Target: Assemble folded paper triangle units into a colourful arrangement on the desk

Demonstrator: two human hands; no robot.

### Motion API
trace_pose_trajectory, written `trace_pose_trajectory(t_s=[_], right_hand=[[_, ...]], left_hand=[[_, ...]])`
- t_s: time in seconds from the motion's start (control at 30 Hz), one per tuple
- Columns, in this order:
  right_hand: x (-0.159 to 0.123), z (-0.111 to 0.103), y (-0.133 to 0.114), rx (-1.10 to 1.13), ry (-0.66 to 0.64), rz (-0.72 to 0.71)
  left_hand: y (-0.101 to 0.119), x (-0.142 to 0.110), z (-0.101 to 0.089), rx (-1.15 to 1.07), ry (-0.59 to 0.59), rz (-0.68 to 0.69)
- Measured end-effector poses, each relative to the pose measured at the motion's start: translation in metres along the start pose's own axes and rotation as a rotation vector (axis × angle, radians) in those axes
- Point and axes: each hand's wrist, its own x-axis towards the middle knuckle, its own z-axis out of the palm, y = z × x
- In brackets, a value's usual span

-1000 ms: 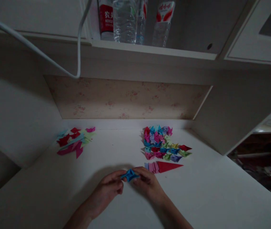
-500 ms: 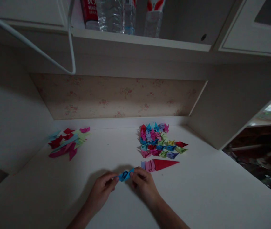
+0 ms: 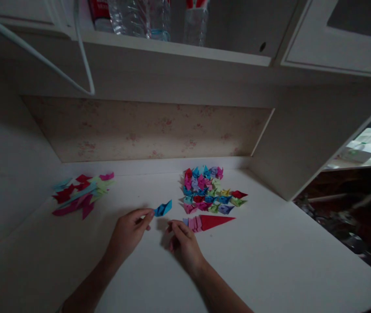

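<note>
A small blue folded-paper boat [image 3: 163,209] is pinched at its left end by my left hand [image 3: 129,232], just above the white tabletop. Its right end points free, up and to the right. My right hand [image 3: 185,245] holds nothing; its fingers are loosely curled and slightly apart, below the boat. Close to its fingertips lies a row of overlapping flat folded papers [image 3: 196,223], pink and lilac, with a long red pointed paper [image 3: 216,221] at the right end. Behind them, several small folded-paper pieces [image 3: 200,198] in many colours stand grouped in rows.
A loose pile of coloured folded papers [image 3: 85,191] lies at the back left of the white table [image 3: 263,261]. Overhead, a shelf [image 3: 178,48] holds plastic bottles [image 3: 196,24] and a red container [image 3: 100,15]. A white bent tube [image 3: 41,58] hangs at upper left.
My right hand has let go of the blue paper boat and moved slightly down. My left hand has carried the boat up and to the left. The view has shifted to the right.
</note>
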Motion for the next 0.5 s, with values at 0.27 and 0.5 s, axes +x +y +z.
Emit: trace_pose_trajectory(t_s=[0.27, 0.5], right_hand=[[0.005, -0.014, 0.018, -0.234, -0.064, -0.072], [0.012, -0.015, 0.031, -0.27, -0.094, -0.011]], left_hand=[[0.083, 0.025, 0.124, -0.038, -0.277, 0.274], [0.118, 0.043, 0.217, 0.321, -0.414, 0.375]])
